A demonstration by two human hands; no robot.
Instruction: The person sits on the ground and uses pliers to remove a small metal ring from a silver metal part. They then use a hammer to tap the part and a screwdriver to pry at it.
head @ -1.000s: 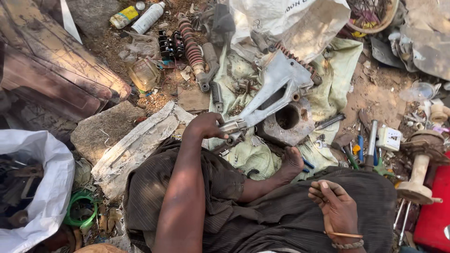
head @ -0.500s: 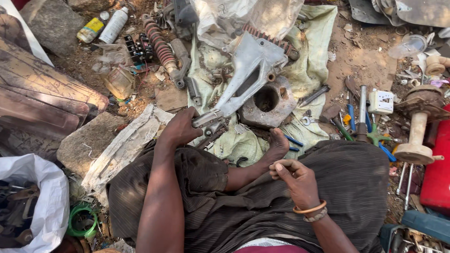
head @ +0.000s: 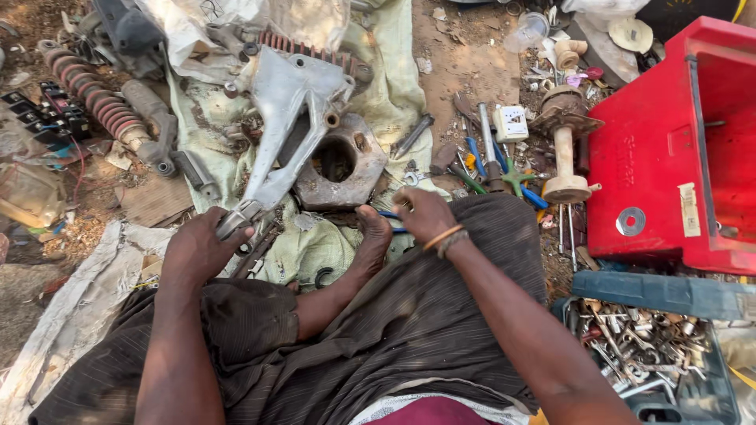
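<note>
Head view: the left hand [head: 197, 250] sits at about eight o'clock of the frame, fingers wrapped around the narrow lower end of a grey cast-metal bracket [head: 287, 118]. The bracket runs up toward twelve o'clock and lies across a rusty metal block with a round hole [head: 342, 161], both resting on a dirty pale-green cloth [head: 390, 79]. The right hand [head: 424, 214] is just right of centre, fingers curled down at the ground beside a bare foot [head: 372, 236]; whether it grasps anything I cannot tell. At two o'clock of this hand lie screwdrivers with blue and green handles [head: 504, 169]. A red toolbox [head: 677, 149] stands at three o'clock. A tray of loose sockets and bits [head: 638, 342] sits at four o'clock. A red coil spring [head: 98, 98] lies at ten o'clock.
</note>
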